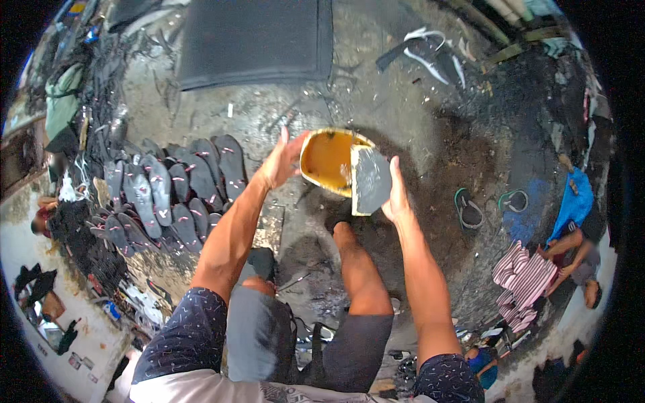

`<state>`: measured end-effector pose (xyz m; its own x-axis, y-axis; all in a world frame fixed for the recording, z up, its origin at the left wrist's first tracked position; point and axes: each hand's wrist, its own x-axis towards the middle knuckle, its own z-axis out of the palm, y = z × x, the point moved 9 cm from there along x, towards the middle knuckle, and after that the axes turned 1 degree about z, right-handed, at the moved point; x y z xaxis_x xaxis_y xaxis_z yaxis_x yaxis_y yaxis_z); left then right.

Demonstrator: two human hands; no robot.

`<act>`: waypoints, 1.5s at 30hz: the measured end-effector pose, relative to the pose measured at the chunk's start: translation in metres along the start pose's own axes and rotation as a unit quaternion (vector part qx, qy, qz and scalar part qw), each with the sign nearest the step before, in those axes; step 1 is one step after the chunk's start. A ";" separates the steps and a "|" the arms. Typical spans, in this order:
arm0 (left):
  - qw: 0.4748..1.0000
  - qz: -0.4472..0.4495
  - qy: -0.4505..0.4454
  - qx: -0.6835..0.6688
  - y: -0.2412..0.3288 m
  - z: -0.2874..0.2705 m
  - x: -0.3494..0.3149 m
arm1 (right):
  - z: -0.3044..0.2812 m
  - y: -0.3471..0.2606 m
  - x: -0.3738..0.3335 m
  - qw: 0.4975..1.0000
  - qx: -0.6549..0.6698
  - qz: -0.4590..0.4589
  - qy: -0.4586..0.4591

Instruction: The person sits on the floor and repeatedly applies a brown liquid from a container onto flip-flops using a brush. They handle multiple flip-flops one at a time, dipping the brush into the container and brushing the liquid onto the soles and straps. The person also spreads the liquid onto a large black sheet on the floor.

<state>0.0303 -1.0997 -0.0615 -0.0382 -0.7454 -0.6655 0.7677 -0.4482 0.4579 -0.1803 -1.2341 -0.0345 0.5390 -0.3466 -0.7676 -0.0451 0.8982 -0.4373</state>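
Observation:
A round tub (306, 165) with a crusted yellowish rim holds thick amber liquid. My left hand (285, 161) grips its left side, thumb raised and fingers against the wall. In my right hand (398, 193) is a flat grey board (373, 183) with a ragged, pale crusted edge. It covers the right part of the tub's opening; whether it touches the rim I cannot tell. My right thumb points up along the board's outer edge, and the other fingers are partly hidden.
Many dark sandal soles (161, 188) lie in rows on the left. A black sheet (259, 43) lies at the far side. Loose sandals (470, 208) are on the floor at right, a strapped sandal (433, 60) at far right. Another person (581, 258) sits at the right edge beside striped cloth (524, 279).

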 end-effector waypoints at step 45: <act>0.789 0.205 0.365 -0.451 0.346 -0.210 -0.021 | 0.374 -0.014 0.274 0.950 0.273 0.029 0.147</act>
<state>0.4310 -1.1352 -0.0134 0.4567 -0.1069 -0.8832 0.7755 0.5344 0.3363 0.2826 -1.2404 -0.0634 0.2866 -0.2802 -0.9162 0.4188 0.8967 -0.1432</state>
